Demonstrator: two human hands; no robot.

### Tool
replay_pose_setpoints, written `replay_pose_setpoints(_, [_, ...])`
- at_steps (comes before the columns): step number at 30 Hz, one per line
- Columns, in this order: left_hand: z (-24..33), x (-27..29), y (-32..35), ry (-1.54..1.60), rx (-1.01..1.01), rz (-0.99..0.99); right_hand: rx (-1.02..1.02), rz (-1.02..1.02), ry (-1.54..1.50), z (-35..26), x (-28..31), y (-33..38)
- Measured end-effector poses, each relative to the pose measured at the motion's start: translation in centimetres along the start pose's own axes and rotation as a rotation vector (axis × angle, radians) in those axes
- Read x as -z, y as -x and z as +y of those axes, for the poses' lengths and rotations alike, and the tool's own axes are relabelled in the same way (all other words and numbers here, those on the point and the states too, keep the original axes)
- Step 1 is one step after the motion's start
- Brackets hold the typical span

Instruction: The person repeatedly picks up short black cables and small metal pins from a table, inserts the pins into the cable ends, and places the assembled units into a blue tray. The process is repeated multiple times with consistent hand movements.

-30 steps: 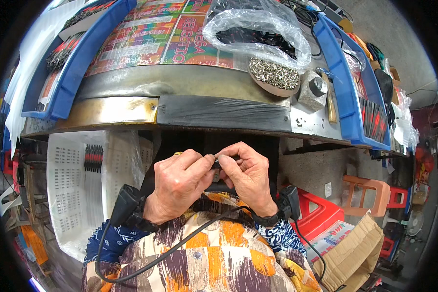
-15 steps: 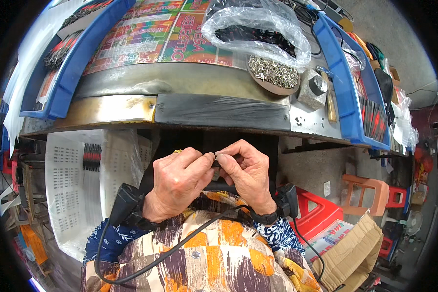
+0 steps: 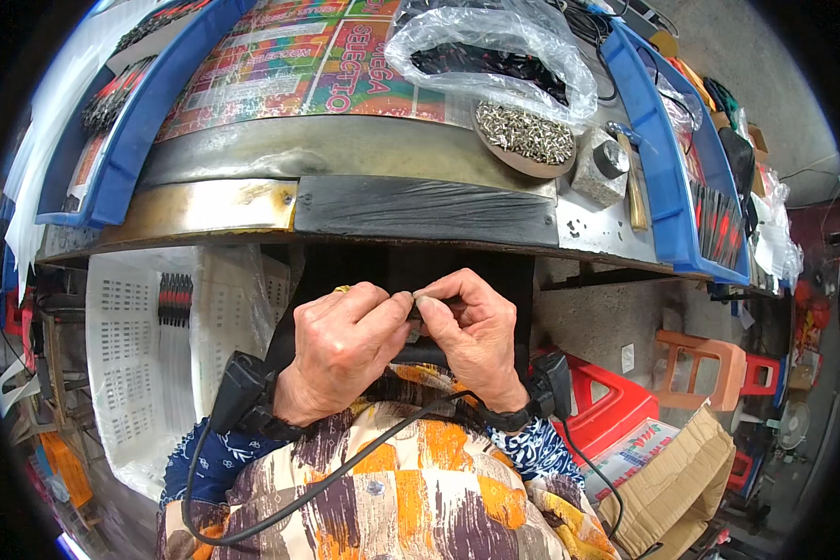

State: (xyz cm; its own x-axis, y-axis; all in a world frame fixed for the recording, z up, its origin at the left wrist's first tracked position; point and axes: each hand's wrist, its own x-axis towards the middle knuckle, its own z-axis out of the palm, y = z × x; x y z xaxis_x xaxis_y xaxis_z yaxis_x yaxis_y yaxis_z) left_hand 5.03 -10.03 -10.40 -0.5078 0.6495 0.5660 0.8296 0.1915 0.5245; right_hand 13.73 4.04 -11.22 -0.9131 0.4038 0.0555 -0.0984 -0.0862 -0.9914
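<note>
Pinching: left hand (image 3: 343,341), right hand (image 3: 476,334) are gripping half-hidden part (image 3: 415,297), fingertips nearly meeting.
Part: probably feeling light, stiff; edges suiting fingertips.

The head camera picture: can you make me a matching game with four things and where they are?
1. Left hand
2. White basket
3. Bowl of metal pieces
4. Brown cardboard

A. On the bench, toward the right
B. Beside the right hand
C. Lower right
D. Left, below the bench edge

Pairs: 1-B, 2-D, 3-A, 4-C
</note>
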Motion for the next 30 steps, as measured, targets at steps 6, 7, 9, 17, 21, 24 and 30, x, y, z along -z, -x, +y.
replay_pose_setpoints(6, [0.3, 0.3, -0.1, 0.047, 0.035, -0.02, -0.031, -0.049, -0.034, 0.1, 0.6, 0.0])
replay_pose_setpoints(7, [0.3, 0.4, -0.2, 0.054, 0.041, -0.027, -0.047, -0.061, -0.046, 0.0, 0.7, 0.0])
replay_pose_setpoints(9, [0.3, 0.6, -0.3, 0.059, 0.05, -0.036, -0.08, -0.086, -0.072, -0.2, 1.0, -0.1])
replay_pose_setpoints(17, [0.3, 0.4, -0.1, 0.041, 0.052, -0.033, -0.053, -0.086, -0.001, 0.0, 0.9, -0.2])
replay_pose_setpoints(21, [0.2, 0.1, 0.0, 0.049, 0.059, -0.034, -0.022, -0.01, 0.043, 0.3, 0.3, -0.1])
replay_pose_setpoints(24, [0.2, 0.1, 0.0, 0.059, 0.074, -0.041, 0.069, 0.059, 0.036, 0.6, -0.4, 0.0])
replay_pose_setpoints(30, [0.3, 0.9, -0.6, 0.125, 0.161, -0.093, 0.039, -0.002, 0.049, 0.3, 0.2, 0.0])
